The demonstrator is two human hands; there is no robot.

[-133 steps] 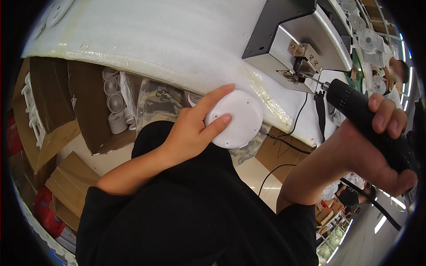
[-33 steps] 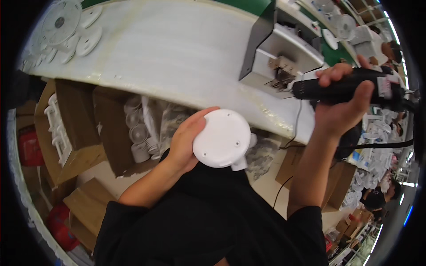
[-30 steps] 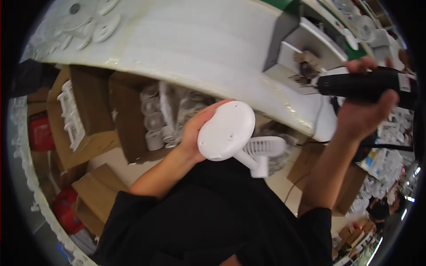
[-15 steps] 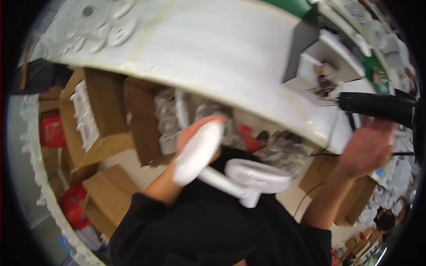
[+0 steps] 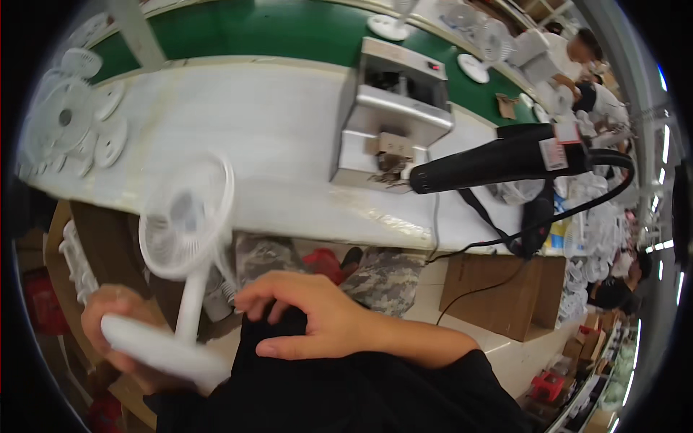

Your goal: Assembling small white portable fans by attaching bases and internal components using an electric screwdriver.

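A white desk fan [image 5: 186,224] is tilted in front of me at the left, its round caged head up and its flat round base [image 5: 159,350] near my body. My left hand [image 5: 119,321] is wrapped round the edge of that base; some of its fingers are hidden behind it. To the right of the fan's stem, my right hand [image 5: 310,314] hovers with its thumb apart from its loosely bent fingers, holding nothing. Its fingertips are close to the fan but seem apart from it.
A white worktable [image 5: 274,144] spans ahead, carrying a grey metal machine [image 5: 397,108]. A black hot-air-gun-shaped tool [image 5: 491,162] juts in from the right. Fan parts [image 5: 68,115] crowd the left end. Cardboard boxes [image 5: 498,296] stand below. Farther off, a person [image 5: 577,65] sits beside the green belt [image 5: 281,32].
My view has turned to the right. My right hand has come away from the black tool towards the fan. The fan, still in my left hand, has swung upright with its head towards the table.
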